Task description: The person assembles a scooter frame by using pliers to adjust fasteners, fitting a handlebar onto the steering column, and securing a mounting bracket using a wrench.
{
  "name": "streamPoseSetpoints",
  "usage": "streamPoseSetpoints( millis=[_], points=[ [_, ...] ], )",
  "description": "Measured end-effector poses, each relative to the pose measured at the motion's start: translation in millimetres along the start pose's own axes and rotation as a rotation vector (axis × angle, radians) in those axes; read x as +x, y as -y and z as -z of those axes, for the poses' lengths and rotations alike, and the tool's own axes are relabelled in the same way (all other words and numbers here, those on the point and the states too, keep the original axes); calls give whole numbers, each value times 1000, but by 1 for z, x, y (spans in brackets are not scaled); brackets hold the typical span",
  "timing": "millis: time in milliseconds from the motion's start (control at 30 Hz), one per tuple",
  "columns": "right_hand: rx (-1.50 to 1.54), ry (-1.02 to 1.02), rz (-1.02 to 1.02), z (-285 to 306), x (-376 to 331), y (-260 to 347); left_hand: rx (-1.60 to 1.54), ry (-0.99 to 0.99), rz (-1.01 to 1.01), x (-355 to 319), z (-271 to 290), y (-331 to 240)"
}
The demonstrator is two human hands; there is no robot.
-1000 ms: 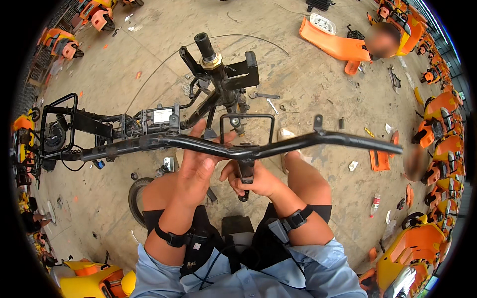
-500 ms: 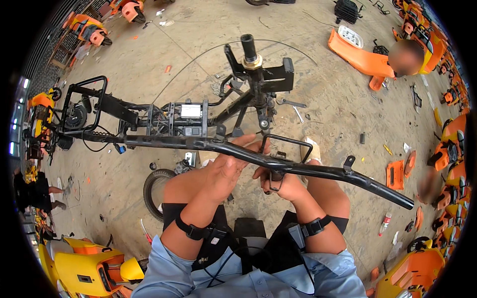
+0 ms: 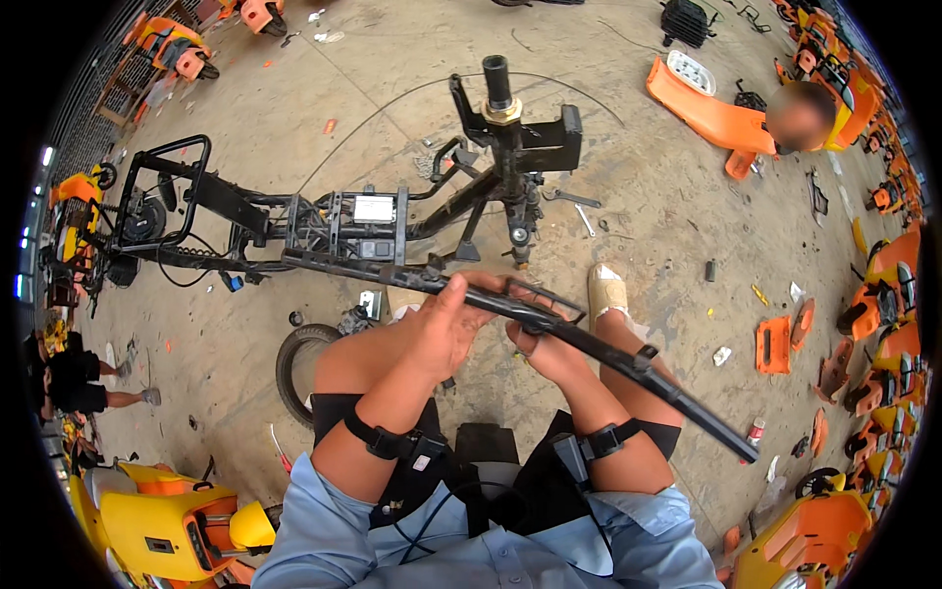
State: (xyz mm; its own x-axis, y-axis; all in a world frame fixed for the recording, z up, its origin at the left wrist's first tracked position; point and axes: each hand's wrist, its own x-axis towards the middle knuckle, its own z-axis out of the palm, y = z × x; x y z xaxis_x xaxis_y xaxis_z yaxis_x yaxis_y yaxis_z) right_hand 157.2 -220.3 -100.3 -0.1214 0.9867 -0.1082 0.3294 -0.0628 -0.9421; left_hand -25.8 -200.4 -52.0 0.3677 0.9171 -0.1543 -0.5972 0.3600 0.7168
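Note:
A long black metal tube [image 3: 604,350] lies slantwise across my lap, its right end nearer to me. On it sit small tabs and a bent-rod loop bracket [image 3: 545,294]. My left hand [image 3: 446,329] is closed around the tube left of its middle, thumb up on the near side. Just right of that, my right hand [image 3: 551,355] holds the tube from below, its fingers partly hidden behind it. Beyond the tube stands a stripped black scooter frame [image 3: 456,211] with an upright steering column [image 3: 505,147]. The tube's left end overlaps this frame in the picture.
A small wheel [image 3: 302,368] lies by my left leg. Wrenches [image 3: 586,221] and orange plastic panels [image 3: 773,344] lie on the concrete floor. A yellow scooter body [image 3: 147,520] stands at lower left, rows of orange scooters [image 3: 888,285] at right. People are at both sides.
The tube has swung: its right end came nearer to me and leftward, its left end shifted right. It also rolled, so the loop bracket sits flatter. My hands stayed on it.

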Motion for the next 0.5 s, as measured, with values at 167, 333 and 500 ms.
streamPoseSetpoints(
  millis=[167, 333, 500],
  points=[
    [113, -102, -31, -3, 1, -27, -177, -163, 125, 2, -10, 10],
    [-207, -175, 18, 7, 1, -30, -259, -381, 190, 3, -17, 16],
    [-368, -395, -27, 4, 1, -57, -406, -543, 168, 2, -10, 24]
  ],
)
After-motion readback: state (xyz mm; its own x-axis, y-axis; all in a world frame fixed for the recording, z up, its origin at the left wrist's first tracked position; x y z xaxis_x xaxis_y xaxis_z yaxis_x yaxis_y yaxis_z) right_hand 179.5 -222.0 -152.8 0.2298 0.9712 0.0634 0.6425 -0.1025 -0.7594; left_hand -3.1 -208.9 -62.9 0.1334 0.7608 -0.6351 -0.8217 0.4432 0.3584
